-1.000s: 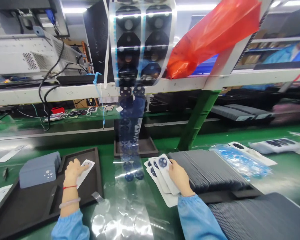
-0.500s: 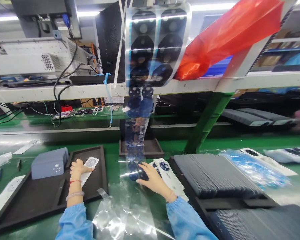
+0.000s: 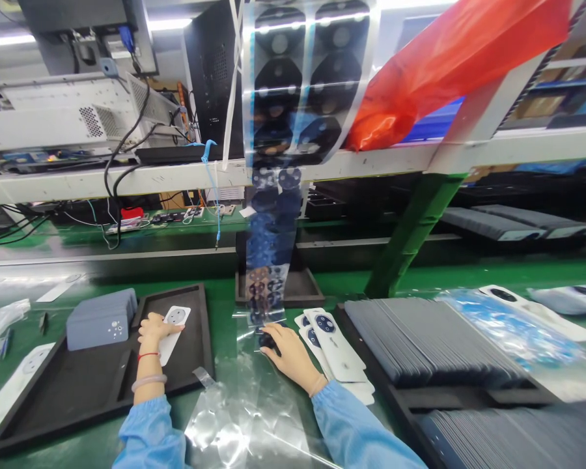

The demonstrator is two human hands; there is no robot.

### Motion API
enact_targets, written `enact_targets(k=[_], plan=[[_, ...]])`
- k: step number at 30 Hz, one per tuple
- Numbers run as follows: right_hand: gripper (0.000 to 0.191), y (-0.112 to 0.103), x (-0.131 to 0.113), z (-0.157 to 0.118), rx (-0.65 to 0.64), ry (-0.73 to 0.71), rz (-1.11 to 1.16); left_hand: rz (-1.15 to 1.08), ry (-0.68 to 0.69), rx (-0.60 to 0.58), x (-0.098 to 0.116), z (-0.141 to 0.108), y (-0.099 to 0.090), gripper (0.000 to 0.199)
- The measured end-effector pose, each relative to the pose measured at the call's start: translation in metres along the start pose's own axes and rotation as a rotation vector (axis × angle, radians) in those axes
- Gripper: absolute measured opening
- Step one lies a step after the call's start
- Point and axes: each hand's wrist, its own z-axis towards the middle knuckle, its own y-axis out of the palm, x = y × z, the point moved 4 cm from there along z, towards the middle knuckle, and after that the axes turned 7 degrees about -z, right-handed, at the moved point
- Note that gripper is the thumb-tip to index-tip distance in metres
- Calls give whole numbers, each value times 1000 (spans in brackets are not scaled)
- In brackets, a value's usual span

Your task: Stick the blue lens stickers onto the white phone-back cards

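My left hand [image 3: 151, 333] is closed over a black tray [image 3: 206, 339], with its thumb lying across a white phone-shaped card [image 3: 172, 339] that bears a grey ring of circles. Most of its fingers curl out of sight. My right hand [image 3: 292, 357] has its thumb and fingertips on a dark round sticker [image 3: 265, 339] at the lower end of a clear film strip [image 3: 268, 260]. The strip hangs from a wide roll of dark stickers [image 3: 279, 85]. Just right of this hand lie several white phone-shaped cards [image 3: 339, 355] with dark camera-shaped circles on them.
Grey-blue phone-shaped panels [image 3: 100, 322] stand in the left tray. A larger black tray [image 3: 415, 398] at right holds dense rows of grey panels [image 3: 434, 339]. Crumpled clear film [image 3: 234, 417] lies in front. A green post [image 3: 415, 234] and a white shelf beam [image 3: 176, 185] stand behind.
My right hand has moved slightly left and down, its fingers closer together at the strip's end. The strip's lower part has shifted and bent. My left hand stays on its card.
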Motion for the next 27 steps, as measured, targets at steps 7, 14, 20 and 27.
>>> enact_targets(k=[7, 14, 20, 27], plan=[[32, 4, 1, 1, 78, -55, -50, 2, 11, -5, 4, -4, -4, 47], [22, 0, -4, -5, 54, -11, 50, -39, -17, 19, 7, -14, -5, 45], [30, -12, -9, -7, -47, 63, 282, -61, -18, 1, 4, -16, -7, 47], [33, -11, -23, -8, -106, 109, 549, -15, 20, -34, 7, -14, -6, 45]])
